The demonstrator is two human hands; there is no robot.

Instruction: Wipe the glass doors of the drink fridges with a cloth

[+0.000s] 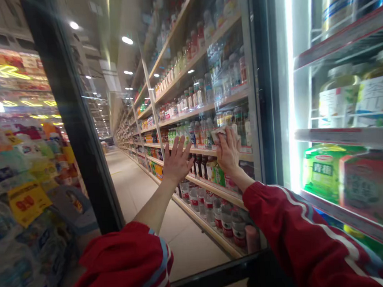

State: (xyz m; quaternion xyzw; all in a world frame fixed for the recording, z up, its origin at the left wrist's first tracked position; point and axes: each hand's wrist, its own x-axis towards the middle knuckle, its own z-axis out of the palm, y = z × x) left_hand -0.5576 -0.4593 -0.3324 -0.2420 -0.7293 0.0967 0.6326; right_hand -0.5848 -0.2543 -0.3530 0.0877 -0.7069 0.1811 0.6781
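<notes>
An open glass fridge door (189, 117) with a black frame stands in front of me. My left hand (177, 159) lies flat against the glass with its fingers spread. My right hand (228, 151) presses a pale cloth (220, 133) against the same pane, near the door's right edge. Both arms wear red sleeves with white stripes. Through the glass I see a long aisle of shelves with bottles.
To the right the lit fridge interior (344, 105) holds shelves of drink cartons, bottles and cans. A green package (323, 173) sits on a lower shelf. On the left, stacked packaged goods (22, 187) with a yellow price tag show through or are mirrored in glass. The tiled aisle floor (132, 188) runs far back.
</notes>
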